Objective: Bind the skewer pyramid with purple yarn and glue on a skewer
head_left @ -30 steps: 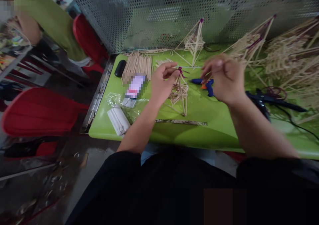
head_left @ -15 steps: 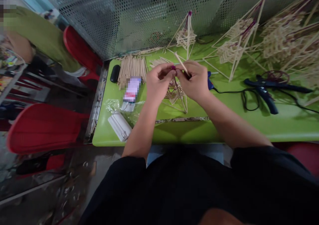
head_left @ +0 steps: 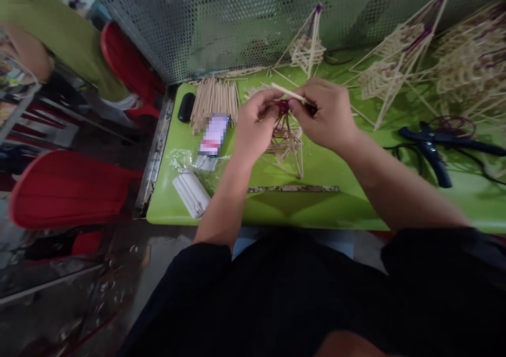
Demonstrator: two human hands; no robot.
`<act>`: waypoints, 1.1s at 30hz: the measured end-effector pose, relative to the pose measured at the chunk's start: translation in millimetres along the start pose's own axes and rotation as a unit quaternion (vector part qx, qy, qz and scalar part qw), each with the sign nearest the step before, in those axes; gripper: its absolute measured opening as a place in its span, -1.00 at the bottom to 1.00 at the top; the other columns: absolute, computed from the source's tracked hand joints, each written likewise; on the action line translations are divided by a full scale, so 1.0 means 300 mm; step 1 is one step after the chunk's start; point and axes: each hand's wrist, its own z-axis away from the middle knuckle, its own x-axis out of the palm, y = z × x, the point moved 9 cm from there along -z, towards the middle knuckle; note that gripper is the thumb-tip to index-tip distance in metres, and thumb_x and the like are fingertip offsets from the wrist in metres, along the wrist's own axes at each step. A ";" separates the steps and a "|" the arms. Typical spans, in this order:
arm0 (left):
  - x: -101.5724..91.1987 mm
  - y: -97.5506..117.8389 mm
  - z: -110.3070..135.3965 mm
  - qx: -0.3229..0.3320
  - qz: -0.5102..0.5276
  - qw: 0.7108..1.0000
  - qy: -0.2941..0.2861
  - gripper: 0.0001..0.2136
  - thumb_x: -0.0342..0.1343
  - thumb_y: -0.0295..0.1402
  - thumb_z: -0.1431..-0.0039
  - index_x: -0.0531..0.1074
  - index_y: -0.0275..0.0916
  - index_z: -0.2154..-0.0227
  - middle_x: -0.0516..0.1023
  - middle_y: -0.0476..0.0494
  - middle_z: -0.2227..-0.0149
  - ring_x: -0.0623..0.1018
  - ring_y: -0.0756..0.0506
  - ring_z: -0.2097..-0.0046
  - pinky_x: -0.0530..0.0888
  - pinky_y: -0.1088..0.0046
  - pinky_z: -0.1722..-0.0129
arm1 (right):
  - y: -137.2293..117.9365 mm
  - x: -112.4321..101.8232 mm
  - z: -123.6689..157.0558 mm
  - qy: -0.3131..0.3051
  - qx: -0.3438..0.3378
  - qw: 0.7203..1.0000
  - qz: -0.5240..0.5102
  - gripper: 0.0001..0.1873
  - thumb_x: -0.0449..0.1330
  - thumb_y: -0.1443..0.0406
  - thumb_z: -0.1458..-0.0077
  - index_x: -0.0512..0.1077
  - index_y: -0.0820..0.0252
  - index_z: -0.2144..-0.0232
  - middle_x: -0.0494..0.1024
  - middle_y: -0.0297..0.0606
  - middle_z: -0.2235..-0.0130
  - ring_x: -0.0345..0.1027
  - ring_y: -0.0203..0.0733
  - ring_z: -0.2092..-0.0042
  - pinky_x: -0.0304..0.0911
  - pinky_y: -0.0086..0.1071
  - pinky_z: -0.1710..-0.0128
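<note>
A small stick frame (head_left: 290, 145) with a purple cord-wrapped top (head_left: 283, 105) stands on the green table in front of me. At that top, my left hand (head_left: 255, 125) is closed, with thumb and forefinger pinching the purple cord. My right hand (head_left: 328, 114) is closed too; a pale wooden stick (head_left: 288, 92) juts leftward out of its grip. The right thumb is close beside the purple top, and whether it touches the cord I cannot tell. Fingers hide part of the binding.
A stick bundle (head_left: 215, 101), phone (head_left: 213, 134), black case (head_left: 186, 107) and white device (head_left: 192, 192) lie left. Other stick frames (head_left: 310, 51) stand behind. A dark-handled cutter (head_left: 432, 146) lies right. A perforated metal panel (head_left: 237, 25) backs the green table (head_left: 340, 206). A person sits far left.
My right hand has moved up and rightward, and the stick in it has tipped from steep to nearly level. My left hand stays at the purple top. The view has shifted slightly.
</note>
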 end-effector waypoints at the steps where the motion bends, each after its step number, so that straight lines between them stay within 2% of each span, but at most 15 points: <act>1: 0.000 0.002 0.000 0.001 0.000 1.000 0.000 -0.80 0.45 -0.12 -0.65 0.78 -0.12 -0.07 0.85 -0.20 0.01 0.86 -0.21 -0.06 0.83 0.18 -0.17 | -0.012 -0.011 -0.013 -0.011 -0.011 1.000 0.013 -0.70 0.29 -0.04 -0.62 0.75 -0.14 0.07 0.75 -0.14 0.15 0.59 0.09 0.16 0.65 0.09 0.08; 6: 0.019 0.036 0.016 0.013 -0.025 1.000 -0.012 -0.66 0.48 0.07 -0.65 0.78 -0.10 -0.06 0.83 -0.20 0.04 0.84 -0.24 -0.09 0.83 0.19 -0.15 | -0.046 -0.065 -0.066 -0.018 -0.032 0.999 0.034 -0.73 0.33 -0.10 -0.58 0.77 -0.24 -0.01 0.81 -0.18 0.12 0.60 0.13 0.18 0.61 0.15 0.10; 9: 0.040 0.050 0.029 0.015 -0.032 0.999 -0.020 -0.78 0.47 -0.09 -0.68 0.77 -0.12 -0.08 0.83 -0.20 0.01 0.83 -0.18 0.00 0.80 0.28 -0.02 | -0.045 -0.089 -0.085 -0.019 -0.031 0.999 0.017 -0.74 0.40 -0.17 -0.52 0.78 -0.32 0.05 0.84 -0.20 0.13 0.57 0.12 0.20 0.59 0.18 0.09; 11: 0.052 0.048 0.034 -0.002 -0.032 0.999 -0.022 -0.88 0.44 -0.22 -0.69 0.76 -0.13 -0.03 0.83 -0.16 0.05 0.80 -0.12 0.10 0.75 0.36 0.08 | -0.038 -0.098 -0.093 -0.028 -0.030 0.999 0.006 -0.77 0.42 -0.17 -0.52 0.78 -0.37 0.07 0.84 -0.23 0.14 0.57 0.13 0.19 0.59 0.21 0.05; 15: 0.064 0.035 0.039 -0.047 -0.001 0.999 -0.024 -0.97 0.46 -0.32 -0.67 0.77 -0.12 -0.02 0.85 -0.10 0.06 0.78 -0.09 0.11 0.70 0.41 0.08 | -0.046 -0.117 -0.100 -0.016 -0.071 0.997 -0.010 -0.76 0.33 -0.09 -0.59 0.78 -0.34 0.08 0.79 -0.25 0.25 0.54 0.07 0.26 0.52 0.16 0.17; 17: 0.069 0.036 0.041 -0.054 0.020 0.998 -0.028 -0.99 0.47 -0.34 -0.66 0.78 -0.10 -0.02 0.86 -0.08 0.03 0.79 -0.09 0.09 0.71 0.39 0.04 | -0.046 -0.116 -0.099 -0.013 -0.077 0.997 -0.017 -0.77 0.32 -0.06 -0.58 0.79 -0.34 0.07 0.81 -0.27 0.23 0.58 0.06 0.25 0.51 0.16 0.19; 21: 0.066 0.045 0.046 -0.041 0.033 0.998 -0.034 -0.92 0.48 -0.25 -0.66 0.78 -0.09 0.03 0.85 -0.08 0.03 0.81 -0.14 0.04 0.74 0.33 0.00 | -0.009 -0.097 -0.094 -0.026 -0.030 0.999 -0.018 -0.76 0.36 -0.15 -0.56 0.80 -0.41 0.09 0.82 -0.27 0.19 0.63 0.13 0.19 0.60 0.21 0.12; 24: 0.063 0.032 0.051 -0.050 0.012 0.998 -0.038 -0.86 0.46 -0.15 -0.68 0.78 -0.08 0.01 0.82 -0.10 0.08 0.81 -0.17 0.05 0.75 0.34 0.08 | 0.013 -0.077 -0.084 -0.035 -0.018 0.998 -0.049 -0.73 0.39 -0.20 -0.54 0.81 -0.40 0.13 0.79 -0.24 0.21 0.59 0.15 0.21 0.60 0.22 0.10; 26: 0.063 0.018 0.054 -0.055 0.011 0.998 -0.038 -0.87 0.43 -0.17 -0.70 0.78 -0.08 -0.02 0.81 -0.11 0.09 0.80 -0.17 0.06 0.74 0.34 0.10 | 0.024 -0.062 -0.076 -0.041 -0.016 0.997 -0.067 -0.72 0.39 -0.19 -0.54 0.81 -0.37 0.14 0.79 -0.23 0.20 0.58 0.13 0.22 0.58 0.20 0.10; 29: 0.068 0.004 0.055 -0.035 0.057 0.997 -0.032 -0.91 0.46 -0.21 -0.67 0.80 -0.07 -0.04 0.80 -0.12 0.02 0.81 -0.19 -0.02 0.77 0.30 0.02 | 0.031 -0.050 -0.063 -0.038 -0.016 0.997 -0.066 -0.70 0.40 -0.18 -0.52 0.77 -0.30 0.17 0.77 -0.24 0.23 0.55 0.08 0.25 0.52 0.11 0.18; 33: 0.074 0.005 0.054 0.044 0.124 0.991 -0.029 -0.84 0.46 -0.15 -0.68 0.85 0.02 -0.15 0.80 -0.11 -0.09 0.75 -0.14 0.03 0.75 0.32 0.05 | 0.040 -0.044 -0.047 -0.027 0.019 0.996 -0.080 -0.60 0.46 -0.18 -0.49 0.68 -0.16 0.28 0.61 -0.25 0.36 0.36 -0.03 0.35 0.31 0.03 0.28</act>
